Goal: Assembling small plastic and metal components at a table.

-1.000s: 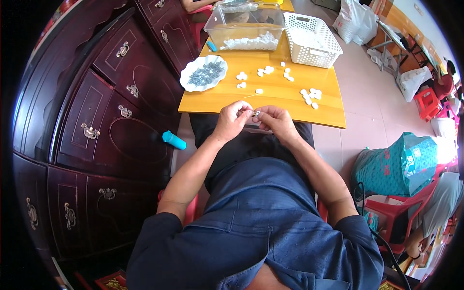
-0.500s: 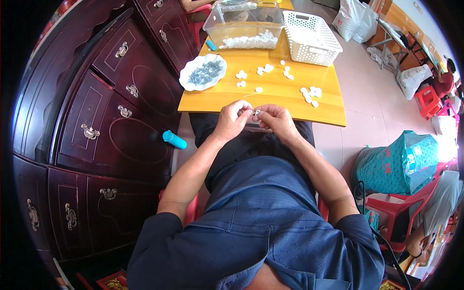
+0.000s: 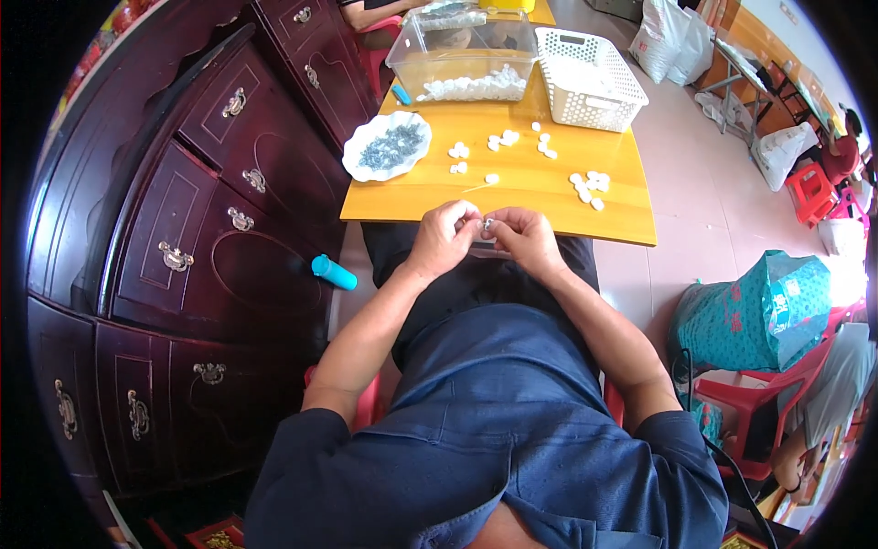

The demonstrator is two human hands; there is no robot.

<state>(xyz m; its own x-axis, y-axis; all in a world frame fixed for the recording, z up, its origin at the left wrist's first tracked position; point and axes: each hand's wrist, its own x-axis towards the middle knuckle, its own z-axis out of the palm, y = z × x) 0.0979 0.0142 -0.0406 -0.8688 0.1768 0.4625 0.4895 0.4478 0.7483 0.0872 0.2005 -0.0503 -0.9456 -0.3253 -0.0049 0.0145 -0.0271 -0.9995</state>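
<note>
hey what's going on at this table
A seated person is working a small pale piece between the left hand and right hand, at the near edge of the wooden table. Small groups of round white pieces lie beyond, with a scalloped dish of dark bits, a clear bin and a white basket.

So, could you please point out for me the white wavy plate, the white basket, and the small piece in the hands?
White wavy plate (image 3: 352, 164): head view, left part of its rim.
White basket (image 3: 578, 109): head view, front wall.
Small piece (image 3: 487, 224): head view, the part that shows.
</note>
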